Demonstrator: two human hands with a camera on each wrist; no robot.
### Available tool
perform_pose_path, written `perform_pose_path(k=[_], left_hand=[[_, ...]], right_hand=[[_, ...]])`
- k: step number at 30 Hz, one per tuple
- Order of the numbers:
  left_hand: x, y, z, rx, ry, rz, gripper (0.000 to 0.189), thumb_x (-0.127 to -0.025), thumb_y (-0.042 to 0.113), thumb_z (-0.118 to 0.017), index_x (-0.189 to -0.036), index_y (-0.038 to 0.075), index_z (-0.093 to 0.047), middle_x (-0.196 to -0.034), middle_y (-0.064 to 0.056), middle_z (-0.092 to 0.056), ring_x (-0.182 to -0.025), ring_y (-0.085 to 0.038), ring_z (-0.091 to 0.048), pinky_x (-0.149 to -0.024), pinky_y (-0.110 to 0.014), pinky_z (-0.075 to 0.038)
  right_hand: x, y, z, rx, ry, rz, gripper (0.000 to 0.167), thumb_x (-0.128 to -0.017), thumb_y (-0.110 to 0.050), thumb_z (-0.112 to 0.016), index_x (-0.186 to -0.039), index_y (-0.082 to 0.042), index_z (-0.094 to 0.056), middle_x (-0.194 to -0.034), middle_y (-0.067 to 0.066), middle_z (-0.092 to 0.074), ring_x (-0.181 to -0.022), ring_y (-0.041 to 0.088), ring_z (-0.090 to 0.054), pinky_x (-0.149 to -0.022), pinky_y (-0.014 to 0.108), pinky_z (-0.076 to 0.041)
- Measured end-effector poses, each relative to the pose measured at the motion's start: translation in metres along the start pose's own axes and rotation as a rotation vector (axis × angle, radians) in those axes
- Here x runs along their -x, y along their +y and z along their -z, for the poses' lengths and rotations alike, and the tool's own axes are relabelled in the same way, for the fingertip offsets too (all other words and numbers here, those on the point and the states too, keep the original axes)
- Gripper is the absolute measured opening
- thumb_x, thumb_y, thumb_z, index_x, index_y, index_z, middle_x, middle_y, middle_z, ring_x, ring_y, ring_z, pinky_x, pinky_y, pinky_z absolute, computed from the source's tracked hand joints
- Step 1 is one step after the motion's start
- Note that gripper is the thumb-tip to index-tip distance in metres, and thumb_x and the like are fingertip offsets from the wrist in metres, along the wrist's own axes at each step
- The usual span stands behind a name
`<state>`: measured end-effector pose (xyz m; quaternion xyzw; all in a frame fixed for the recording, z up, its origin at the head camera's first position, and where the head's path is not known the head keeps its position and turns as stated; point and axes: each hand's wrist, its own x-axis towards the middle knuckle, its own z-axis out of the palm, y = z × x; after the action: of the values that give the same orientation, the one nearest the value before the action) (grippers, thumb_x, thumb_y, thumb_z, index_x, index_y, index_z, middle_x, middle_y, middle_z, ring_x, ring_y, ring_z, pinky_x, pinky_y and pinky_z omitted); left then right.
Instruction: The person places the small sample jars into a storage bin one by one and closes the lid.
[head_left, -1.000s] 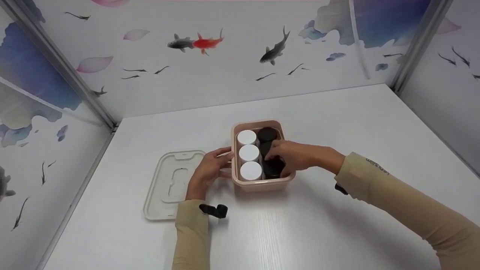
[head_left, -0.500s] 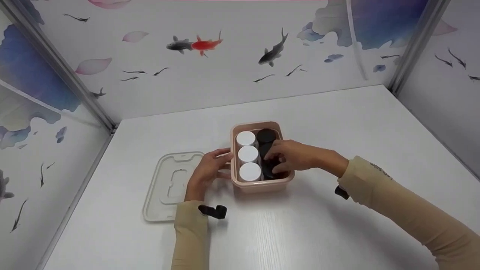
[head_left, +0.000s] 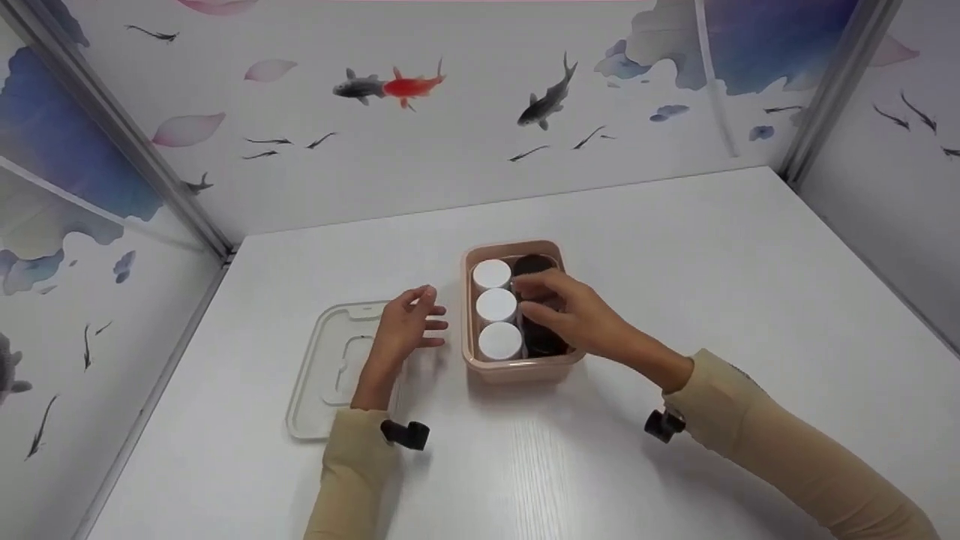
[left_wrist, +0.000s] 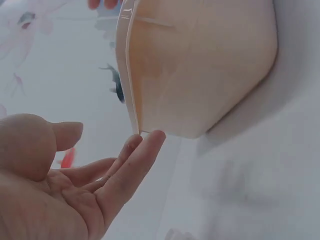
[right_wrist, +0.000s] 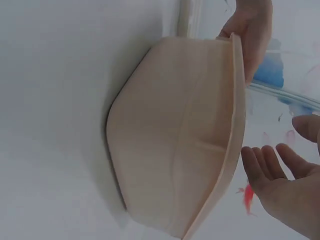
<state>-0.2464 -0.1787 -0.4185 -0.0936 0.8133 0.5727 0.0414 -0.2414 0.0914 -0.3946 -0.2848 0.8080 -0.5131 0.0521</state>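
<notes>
A pink plastic box stands uncovered on the table, also large in the left wrist view as a pale box wall. Inside are a row of three white-capped containers and, to their right, black-topped containers partly hidden by my right hand. My left hand is just left of the box, apart from it, fingers extended and holding nothing. Above the black tops hovers my right hand, its fingers spread and gently bent, gripping nothing. In the right wrist view that hand is beside the rim.
A pale, flat lid lies left of the box, partly under my left hand and forearm. White panels with painted fish surround the white table at the back and sides. Small black devices are strapped at both wrists.
My left hand has let go of the box's left side and drawn back leftward. The right hand has risen out of the black containers, its fingers loosened.
</notes>
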Motion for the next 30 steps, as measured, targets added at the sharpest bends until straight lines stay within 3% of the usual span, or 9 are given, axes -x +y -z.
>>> perform_pose_path(k=[4, 10, 14, 17, 21, 25, 30], left_hand=[[0.006, -0.001, 0.010, -0.117, 0.051, -0.064, 0.058, -0.106, 0.044, -0.044, -0.151, 0.008, -0.042, -0.132, -0.019, -0.065, -0.117, -0.033, -0.068, -0.089, -0.039, -0.061], [0.018, -0.006, 0.031, -0.269, 0.061, -0.220, 0.056, -0.108, 0.044, -0.041, -0.151, 0.009, -0.044, -0.141, -0.022, -0.058, -0.128, -0.038, -0.059, -0.104, -0.052, -0.052], [0.024, -0.013, 0.054, -0.355, 0.062, -0.259, 0.056, -0.109, 0.045, -0.035, -0.152, 0.010, -0.043, -0.151, -0.019, -0.050, -0.137, -0.039, -0.051, -0.112, -0.055, -0.043], [0.028, -0.015, 0.073, -0.417, 0.057, -0.235, 0.062, -0.109, 0.049, -0.027, -0.154, 0.008, -0.038, -0.158, -0.017, -0.041, -0.145, -0.037, -0.041, -0.120, -0.053, -0.033], [0.032, -0.015, 0.097, -0.465, 0.040, -0.137, 0.077, -0.106, 0.059, -0.014, -0.157, 0.004, -0.028, -0.163, -0.019, -0.029, -0.153, -0.038, -0.024, -0.127, -0.051, -0.019], [0.038, -0.023, 0.117, -0.507, 0.036, -0.037, 0.086, -0.103, 0.064, -0.008, -0.158, 0.000, -0.021, -0.164, -0.024, -0.022, -0.154, -0.043, -0.016, -0.126, -0.056, -0.014], [0.044, -0.041, 0.134, -0.582, 0.023, 0.030, 0.086, -0.103, 0.062, -0.004, -0.158, -0.002, -0.017, -0.163, -0.028, -0.019, -0.151, -0.049, -0.016, -0.124, -0.062, -0.015]], right_hand=[[0.001, -0.006, -0.010, -0.128, 0.024, -0.036, 0.045, -0.103, -0.023, -0.057, -0.144, -0.006, -0.050, -0.141, 0.015, -0.057, -0.123, 0.027, -0.061, -0.106, 0.039, -0.051], [0.004, -0.011, -0.024, -0.295, 0.022, -0.090, 0.047, -0.105, -0.026, -0.052, -0.149, -0.009, -0.045, -0.148, 0.013, -0.052, -0.131, 0.028, -0.057, -0.111, 0.040, -0.048], [0.005, -0.017, -0.036, -0.389, 0.017, -0.109, 0.052, -0.106, -0.031, -0.049, -0.152, -0.009, -0.041, -0.156, 0.013, -0.043, -0.139, 0.031, -0.050, -0.113, 0.044, -0.046], [0.004, -0.023, -0.045, -0.470, 0.013, -0.119, 0.057, -0.104, -0.035, -0.051, -0.154, -0.011, -0.038, -0.161, 0.012, -0.036, -0.143, 0.033, -0.046, -0.113, 0.047, -0.045], [0.001, -0.029, -0.057, -0.552, 0.003, -0.149, 0.064, -0.102, -0.043, -0.053, -0.156, -0.013, -0.035, -0.161, 0.013, -0.036, -0.143, 0.033, -0.046, -0.113, 0.048, -0.045], [-0.003, -0.035, -0.071, -0.623, -0.020, -0.183, 0.070, -0.101, -0.051, -0.051, -0.157, -0.014, -0.032, -0.161, 0.011, -0.035, -0.145, 0.030, -0.043, -0.113, 0.044, -0.045], [-0.007, -0.041, -0.090, -0.703, -0.066, -0.182, 0.077, -0.099, -0.050, -0.052, -0.160, -0.013, -0.022, -0.166, 0.011, -0.023, -0.150, 0.032, -0.034, -0.116, 0.045, -0.042]])
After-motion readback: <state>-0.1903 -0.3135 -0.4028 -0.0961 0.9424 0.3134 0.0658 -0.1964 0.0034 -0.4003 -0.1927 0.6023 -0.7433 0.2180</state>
